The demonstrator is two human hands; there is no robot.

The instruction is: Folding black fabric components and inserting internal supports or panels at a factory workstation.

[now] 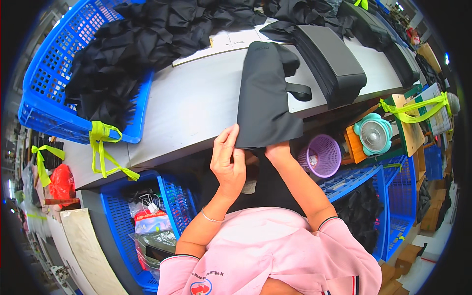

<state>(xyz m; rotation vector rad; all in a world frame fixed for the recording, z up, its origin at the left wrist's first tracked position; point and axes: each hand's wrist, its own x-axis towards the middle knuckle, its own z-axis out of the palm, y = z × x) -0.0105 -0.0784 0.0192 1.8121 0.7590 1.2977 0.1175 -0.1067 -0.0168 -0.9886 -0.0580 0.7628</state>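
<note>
A black fabric pouch (268,98) with a short loop strap (300,92) on its right side lies over the front edge of the grey table. My left hand (228,157) is closed on the near left corner of its opening, thumb and fingers pinching the edge. Into that same opening reaches my right hand (278,148). Only the wrist and heel of that hand show; the fingers are hidden inside the cloth. To the right of the pouch sits a neat stack of flat black pouches (334,59).
A blue basket (37,105) heaped with black fabric pieces (110,69) stands at the left on the table (191,98). More black cloth lies along the back. Below are a blue crate (120,236), a purple bin (327,152) and a small teal fan (373,133).
</note>
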